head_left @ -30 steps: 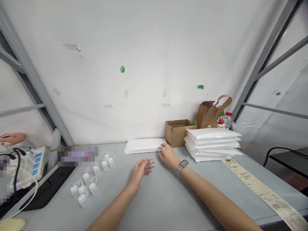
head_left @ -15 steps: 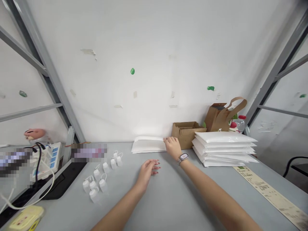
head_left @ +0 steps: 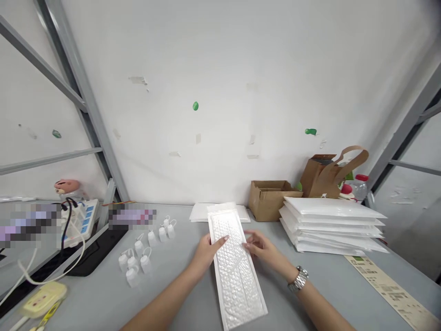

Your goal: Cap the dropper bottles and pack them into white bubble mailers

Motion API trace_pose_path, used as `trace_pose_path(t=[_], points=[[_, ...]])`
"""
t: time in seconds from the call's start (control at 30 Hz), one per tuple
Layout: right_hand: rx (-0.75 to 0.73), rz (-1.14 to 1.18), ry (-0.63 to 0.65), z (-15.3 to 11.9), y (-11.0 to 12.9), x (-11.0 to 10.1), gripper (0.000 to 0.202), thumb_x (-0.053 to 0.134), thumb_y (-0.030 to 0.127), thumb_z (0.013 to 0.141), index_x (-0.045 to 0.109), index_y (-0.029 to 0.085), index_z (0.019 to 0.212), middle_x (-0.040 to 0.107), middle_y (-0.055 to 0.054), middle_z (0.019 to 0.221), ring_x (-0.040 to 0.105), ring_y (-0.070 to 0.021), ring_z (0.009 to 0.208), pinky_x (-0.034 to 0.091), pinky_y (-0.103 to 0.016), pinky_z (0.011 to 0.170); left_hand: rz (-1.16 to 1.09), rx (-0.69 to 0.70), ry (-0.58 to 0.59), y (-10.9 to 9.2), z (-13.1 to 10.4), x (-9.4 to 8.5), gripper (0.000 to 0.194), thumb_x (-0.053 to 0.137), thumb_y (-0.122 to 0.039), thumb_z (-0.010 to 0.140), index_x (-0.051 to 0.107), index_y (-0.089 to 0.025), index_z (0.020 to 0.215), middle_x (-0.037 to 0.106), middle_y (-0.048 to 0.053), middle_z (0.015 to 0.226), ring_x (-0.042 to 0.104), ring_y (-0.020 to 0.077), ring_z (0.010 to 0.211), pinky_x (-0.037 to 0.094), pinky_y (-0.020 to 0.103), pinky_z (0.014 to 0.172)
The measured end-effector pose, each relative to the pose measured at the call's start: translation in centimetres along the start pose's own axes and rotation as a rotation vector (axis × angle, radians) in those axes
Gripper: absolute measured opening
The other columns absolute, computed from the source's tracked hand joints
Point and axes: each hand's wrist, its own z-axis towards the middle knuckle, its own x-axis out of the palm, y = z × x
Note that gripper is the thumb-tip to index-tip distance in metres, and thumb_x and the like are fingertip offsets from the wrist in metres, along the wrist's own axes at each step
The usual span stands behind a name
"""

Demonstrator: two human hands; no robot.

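Note:
A long white bubble mailer [head_left: 237, 276] hangs between my hands, tilted with its flap end toward the wall. My left hand [head_left: 206, 248] grips its left edge, thumb on the front face and fingers hidden behind it. At the right edge, my right hand [head_left: 265, 250], with a metal watch band at the wrist, pinches the mailer between thumb and fingers. Behind it, flat white mailers [head_left: 199, 212] lie by the wall. Several small white bottles [head_left: 145, 264] with looped caps stand on the grey table, left of my left hand.
At the right sits a stack of white mailers [head_left: 330, 225], with an open cardboard box [head_left: 270, 202] and a brown paper bag [head_left: 319, 179] behind. A printed strip [head_left: 389, 285] lies along the right. A power strip [head_left: 84, 220] with cables is at the left.
My right hand has drawn a bubble mailer from the flat pile by the wall toward me. My left hand has closed on its left edge. The view has shifted slightly.

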Motion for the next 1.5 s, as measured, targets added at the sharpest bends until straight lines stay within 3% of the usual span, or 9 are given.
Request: trace_pose_path(t=[0.1, 0.23, 0.37, 0.53, 0.6, 1.0, 1.17, 1.37, 1.5], points=[[-0.137, -0.067, -0.249, 0.2, -0.7, 0.6, 0.057, 0.056, 0.043, 0.080, 0.035, 0.025, 0.129, 0.054, -0.006, 0.101, 0.057, -0.0153, 0.069, 0.050, -0.031, 0.064, 0.100, -0.028, 0.084, 0.0, -1.0, 0.6, 0.040, 0.073, -0.047, 0.058, 0.070, -0.014, 0.081, 0.074, 0.009, 0.084, 0.066, 0.0282, 0.080, 0.049, 0.033, 0.069], [-0.298, -0.410, -0.155, -0.1, -1.9, 1.2, 0.030, 0.054, 0.036, 0.084, 0.053, 0.026, 0.112, 0.056, -0.007, 0.100, 0.057, -0.0214, 0.088, 0.048, -0.039, 0.079, 0.271, -0.049, 0.039, -0.5, -4.4, 0.8, 0.028, 0.071, -0.047, 0.060, 0.067, -0.020, 0.058, 0.068, 0.002, 0.057, 0.062, 0.0250, 0.063, 0.044, 0.031, 0.064], [-0.452, -0.678, -0.077, -0.4, -2.7, 2.4, 0.018, 0.052, 0.034, 0.086, 0.060, 0.024, 0.099, 0.060, -0.008, 0.094, 0.056, -0.0249, 0.090, 0.046, -0.043, 0.078, 0.628, 0.079, -0.337, -1.3, -8.6, -1.5, 0.027, 0.067, -0.050, 0.064, 0.065, -0.023, 0.066, 0.063, 0.003, 0.067, 0.056, 0.0223, 0.065, 0.040, 0.030, 0.065], [-0.553, -0.833, -0.143, 0.1, -2.5, 4.1, 0.022, 0.045, 0.032, 0.089, 0.057, 0.020, 0.102, 0.060, -0.010, 0.095, 0.055, -0.0249, 0.087, 0.044, -0.040, 0.074, 0.832, 0.177, -1.031, -1.4, -12.9, -8.1, 0.028, 0.057, -0.047, 0.073, 0.058, -0.023, 0.087, 0.057, 0.005, 0.086, 0.055, 0.0240, 0.078, 0.042, 0.036, 0.077], [-0.556, -0.887, -0.163, 0.5, -2.1, 4.7, 0.022, 0.042, 0.031, 0.090, 0.058, 0.018, 0.097, 0.060, -0.010, 0.089, 0.054, -0.0250, 0.083, 0.043, -0.039, 0.071, 0.895, 0.122, -1.133, -1.1, -13.6, -10.4, 0.034, 0.056, -0.047, 0.072, 0.056, -0.021, 0.093, 0.056, 0.008, 0.094, 0.055, 0.0270, 0.085, 0.041, 0.042, 0.083], [-0.624, -0.792, 0.012, 0.6, 0.7, 8.5, 0.026, 0.041, 0.033, 0.092, 0.048, 0.020, 0.071, 0.054, -0.004, 0.073, 0.049, -0.0193, 0.069, 0.038, -0.032, 0.065, 0.834, 0.077, -1.080, 0.2, -12.3, -11.6, 0.024, 0.058, -0.042, 0.072, 0.062, -0.020, 0.081, 0.064, 0.009, 0.082, 0.055, 0.0318, 0.092, 0.040, 0.041, 0.083], [-0.612, -0.718, 0.052, 0.2, 0.9, 8.5, 0.028, 0.033, 0.027, 0.095, 0.046, 0.020, 0.071, 0.053, -0.003, 0.070, 0.047, -0.0182, 0.067, 0.037, -0.032, 0.066, 0.731, 0.045, -1.037, -0.4, -14.2, -8.6, 0.029, 0.055, -0.048, 0.074, 0.060, -0.022, 0.085, 0.066, 0.007, 0.088, 0.059, 0.0245, 0.073, 0.043, 0.035, 0.070], [-0.806, -0.630, 0.176, -0.6, 1.4, 8.4, 0.028, 0.032, 0.023, 0.095, 0.048, 0.019, 0.071, 0.053, -0.004, 0.072, 0.044, -0.0182, 0.069, 0.037, -0.032, 0.069, 0.107, 0.165, -0.631, -0.7, -11.9, -3.5, 0.034, 0.058, -0.038, 0.076, 0.050, -0.021, 0.104, 0.068, 0.006, 0.088, 0.062, 0.0220, 0.091, 0.043, 0.029, 0.074], [-0.896, -0.593, 0.178, -1.0, 1.3, 8.3, 0.030, 0.030, 0.024, 0.095, 0.049, 0.018, 0.072, 0.052, -0.005, 0.071, 0.042, -0.0187, 0.070, 0.037, -0.032, 0.068, 0.242, 0.166, -0.595, 0.2, -9.9, -1.9, 0.028, 0.055, -0.032, 0.079, 0.050, -0.022, 0.105, 0.068, 0.001, 0.078, 0.061, 0.0190, 0.082, 0.041, 0.029, 0.072]])
